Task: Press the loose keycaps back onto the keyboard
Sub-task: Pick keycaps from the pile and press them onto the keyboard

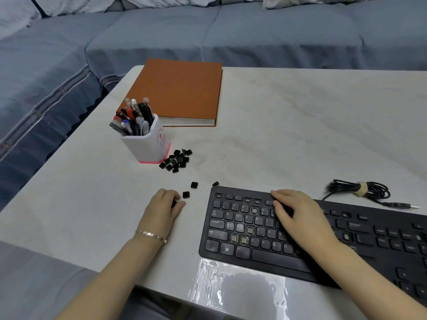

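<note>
**L hand (161, 210) nips a cap, R hand (298, 218) on the keyboard (265, 257)**

The black keyboard lies along the desk's (300, 123) near edge, toward the near-right corner, set a bit askew. Four bare switch spots show in its left half: one in the number row (254, 210), one in the home row (250, 230), and two side by side in the row below (239, 239).

R hand lies over the board's upper middle, fingers curled down onto the F-row and number row. Whether they clasp a cap or just press, can't tell (it's all dark under them).

L hand rests on the desk just left of the keyboard, fingers curled in, thumb & fingertips nipping a small black keycap (173, 202). A thin bracelet (150, 234) sits on that wrist.

Loose caps:
- The main pile of keycaps (176, 160) lies against the base of a white pen cup (147, 144), nearer the desk's left edge.
- Two single caps lie between pile and L hand, one (186, 194) just beside the fingertips, the other (194, 185) a bit farther off.
- A stray cap (215, 183) sits at the keyboard's far-left corner.

The keyboard's coiled cable (360, 189) lies behind the board near the right edge, its USB plug (411, 206) free on the desk. An orange-brown book (180, 91) lies flat at the far-left corner, behind the pen cup.
</note>
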### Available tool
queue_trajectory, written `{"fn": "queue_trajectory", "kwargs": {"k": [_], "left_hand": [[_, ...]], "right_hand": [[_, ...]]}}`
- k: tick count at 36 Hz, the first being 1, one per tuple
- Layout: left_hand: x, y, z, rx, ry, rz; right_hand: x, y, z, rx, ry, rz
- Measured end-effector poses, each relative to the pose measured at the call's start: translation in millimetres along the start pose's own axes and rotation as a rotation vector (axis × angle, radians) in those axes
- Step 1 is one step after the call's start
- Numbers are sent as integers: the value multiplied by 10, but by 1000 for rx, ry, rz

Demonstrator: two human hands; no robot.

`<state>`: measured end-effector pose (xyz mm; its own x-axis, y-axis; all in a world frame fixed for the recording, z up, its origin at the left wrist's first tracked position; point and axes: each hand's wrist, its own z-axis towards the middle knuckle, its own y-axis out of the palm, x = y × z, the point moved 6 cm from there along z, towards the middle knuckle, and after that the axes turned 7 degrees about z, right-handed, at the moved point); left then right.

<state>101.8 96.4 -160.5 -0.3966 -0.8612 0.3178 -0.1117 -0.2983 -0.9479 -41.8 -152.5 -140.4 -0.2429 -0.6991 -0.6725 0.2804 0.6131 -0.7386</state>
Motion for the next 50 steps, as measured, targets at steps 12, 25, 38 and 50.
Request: {"fn": "queue_trajectory", "kwargs": {"k": [12, 25, 38, 50], "left_hand": [[202, 85, -55, -149, -960, -1606], [1264, -36, -331, -722, -663, -1945], [1781, -24, -492, -780, -650, -1845], [1858, 48, -539, -712, -649, -1861]], "right_hand": [[-10, -7, -1, 21, -21, 6], [-237, -277, -115, 198, -54, 240], [-589, -367, -272, 100, -156, 464], [-396, -471, -374, 102, 57, 760]]}}
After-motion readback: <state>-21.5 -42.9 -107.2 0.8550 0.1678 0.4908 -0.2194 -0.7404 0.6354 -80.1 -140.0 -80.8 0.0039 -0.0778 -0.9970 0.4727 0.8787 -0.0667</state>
